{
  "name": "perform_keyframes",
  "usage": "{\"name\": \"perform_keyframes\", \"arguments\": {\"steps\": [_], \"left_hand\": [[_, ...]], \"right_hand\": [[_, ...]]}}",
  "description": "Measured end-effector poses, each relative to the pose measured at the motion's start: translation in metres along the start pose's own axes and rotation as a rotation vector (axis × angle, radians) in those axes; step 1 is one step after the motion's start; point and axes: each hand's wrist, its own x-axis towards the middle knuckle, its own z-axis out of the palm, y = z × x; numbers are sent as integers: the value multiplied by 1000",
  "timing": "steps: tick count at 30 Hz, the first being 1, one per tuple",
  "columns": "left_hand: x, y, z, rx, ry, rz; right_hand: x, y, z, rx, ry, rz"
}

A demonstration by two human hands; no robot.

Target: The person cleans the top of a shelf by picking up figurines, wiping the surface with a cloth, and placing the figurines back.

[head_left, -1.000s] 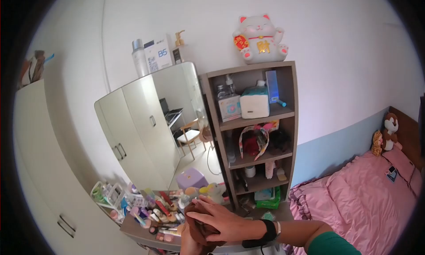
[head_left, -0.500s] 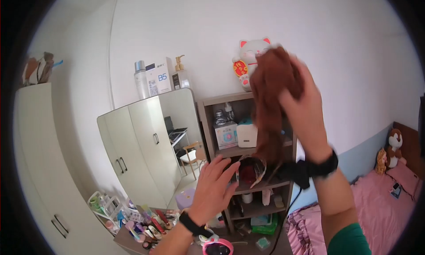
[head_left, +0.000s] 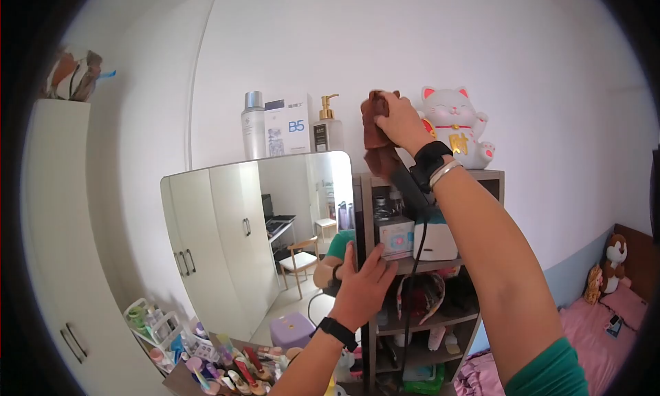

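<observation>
My right hand (head_left: pixel 404 126) grips a bunched brown cloth (head_left: pixel 375 126) over the top left corner of the wooden shelf unit (head_left: pixel 368 221). The cloth's lower end hangs down in front of the shelf's top edge. Just right of this hand sits a white lucky cat figurine (head_left: pixel 440 114). Lower down, my left hand (head_left: pixel 361 291) has its fingers spread in front of the mirror's right edge and the shelf's side; whether it touches either I cannot tell. A small white box (head_left: pixel 397 239) stands in the shelf near its fingertips.
A silver-capped bottle (head_left: pixel 254 128), a B5 box (head_left: pixel 289 126) and a gold pump bottle (head_left: pixel 328 129) stand behind the mirror (head_left: pixel 237 251). Cosmetics (head_left: pixel 237 368) crowd the table below. A black cable (head_left: pixel 410 306) hangs from my right wrist. Rightward is a pink bed (head_left: pixel 598 334).
The brown cloth, held in my right hand, has moved left from in front of the lucky cat to beside it. My left hand stays spread, now nearer the mirror's edge. The view has shifted.
</observation>
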Motion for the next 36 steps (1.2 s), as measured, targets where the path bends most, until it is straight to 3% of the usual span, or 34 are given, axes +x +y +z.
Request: {"name": "perform_keyframes", "arguments": {"steps": [5,9,12,18,21,24,27,30,33,36], "left_hand": [[-5,-6,11,-103,67,-12],[-6,-8,13,-141,87,-12],[-4,-9,11,-149,96,-5],[-6,-12,11,-168,102,2],[-6,-13,10,-171,108,3],[-6,-14,10,-176,114,7],[-7,-14,11,-175,110,10],[-7,-13,8,-179,100,12],[-5,-16,8,-178,101,20],[-6,-17,8,-186,93,28]], "right_hand": [[15,29,35,-245,-638,-146],[11,13,26,-148,-1164,-7],[5,24,30,178,-1257,-182],[11,8,13,-147,-1325,147],[37,75,48,-225,-1495,173],[24,43,20,-214,-1319,110],[12,35,13,-343,-875,-176],[11,21,12,-376,-1144,-342],[13,-10,0,-372,-1277,-170],[22,-37,-18,-82,-1478,48]]}}
